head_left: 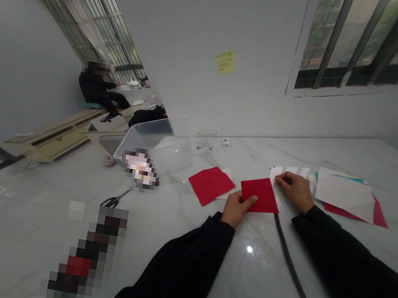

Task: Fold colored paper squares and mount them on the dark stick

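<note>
My left hand (236,210) grips a red paper square (260,195) by its lower left part, thumb on top and the fingers hidden beneath. Just right of its upper right edge is my right hand (295,190), with thumb and fingertips pinched together. Whether something small is between those fingertips cannot be made out. Several white strips (303,171) lie behind the right hand. To the left, another red paper piece (211,185) rests partly over white paper on the marble-patterned tabletop (236,289).
A paper stack (345,195) in white, blue and red lies at right. Scissors (113,200), a clear plastic bin (146,140) and a blurred-out item (140,168) are at left. A dark seam crosses the tabletop. A person (96,87) sits far back left.
</note>
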`<state>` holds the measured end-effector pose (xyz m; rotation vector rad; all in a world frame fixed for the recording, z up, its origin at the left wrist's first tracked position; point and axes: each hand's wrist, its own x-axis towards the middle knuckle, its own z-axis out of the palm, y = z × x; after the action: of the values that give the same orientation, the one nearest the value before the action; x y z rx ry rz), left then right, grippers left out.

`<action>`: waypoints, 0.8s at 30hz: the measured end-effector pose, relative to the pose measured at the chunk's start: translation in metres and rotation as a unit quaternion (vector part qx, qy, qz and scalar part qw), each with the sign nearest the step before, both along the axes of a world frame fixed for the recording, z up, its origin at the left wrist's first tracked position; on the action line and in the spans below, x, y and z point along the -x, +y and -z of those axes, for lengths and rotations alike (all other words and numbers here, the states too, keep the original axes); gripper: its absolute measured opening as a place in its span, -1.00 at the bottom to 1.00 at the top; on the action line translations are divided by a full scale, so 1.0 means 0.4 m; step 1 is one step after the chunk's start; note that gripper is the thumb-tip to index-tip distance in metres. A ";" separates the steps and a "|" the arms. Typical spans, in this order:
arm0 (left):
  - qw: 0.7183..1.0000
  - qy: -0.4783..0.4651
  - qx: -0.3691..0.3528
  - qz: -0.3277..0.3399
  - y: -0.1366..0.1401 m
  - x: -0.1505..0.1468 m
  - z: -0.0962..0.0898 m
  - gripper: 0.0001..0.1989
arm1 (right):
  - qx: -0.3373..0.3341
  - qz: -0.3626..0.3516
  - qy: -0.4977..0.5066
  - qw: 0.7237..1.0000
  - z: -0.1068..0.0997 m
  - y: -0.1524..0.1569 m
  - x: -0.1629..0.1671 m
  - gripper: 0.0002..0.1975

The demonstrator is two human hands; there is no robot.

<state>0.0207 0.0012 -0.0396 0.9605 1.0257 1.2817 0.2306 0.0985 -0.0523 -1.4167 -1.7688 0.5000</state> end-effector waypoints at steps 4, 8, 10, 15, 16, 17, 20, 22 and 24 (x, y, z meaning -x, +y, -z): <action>1.000 0.008 0.002 0.000 0.002 0.001 0.004 -0.54 | 0.016 0.011 0.029 0.999 -0.007 -0.009 -0.002 -0.75; 1.000 0.006 0.001 0.001 0.005 0.003 0.009 -0.53 | 0.025 0.033 0.078 0.996 -0.011 -0.009 -0.004 -0.68; 1.000 0.006 0.003 -0.001 0.004 0.002 0.008 -0.53 | 0.035 0.046 0.095 0.994 -0.010 -0.007 -0.005 -0.66; 1.000 0.002 0.004 -0.004 0.000 0.000 0.000 -0.56 | 0.073 0.033 0.176 0.981 -0.007 -0.005 -0.006 -0.64; 1.000 0.002 0.003 -0.003 -0.001 0.000 -0.002 -0.57 | 0.080 0.026 0.197 0.977 -0.007 -0.007 -0.006 -0.64; 1.000 0.001 0.002 -0.002 -0.002 0.000 -0.003 -0.56 | 0.086 0.019 0.214 0.973 -0.007 -0.010 -0.005 -0.64; 1.000 0.002 0.001 -0.002 -0.004 -0.001 -0.007 -0.56 | 0.096 0.005 0.239 0.966 -0.009 -0.027 0.000 -0.65; 1.000 0.004 0.003 -0.005 -0.005 -0.001 -0.008 -0.57 | 0.107 -0.001 0.260 0.960 -0.011 -0.046 0.005 -0.68; 1.000 0.008 0.003 -0.007 -0.005 -0.001 -0.007 -0.58 | 0.122 -0.008 0.289 0.949 -0.013 -0.071 0.009 -0.69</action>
<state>0.0212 -0.0009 -0.0367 0.9621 1.0492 1.2830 0.2271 0.0702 -0.0471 -1.2456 -1.2717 1.0540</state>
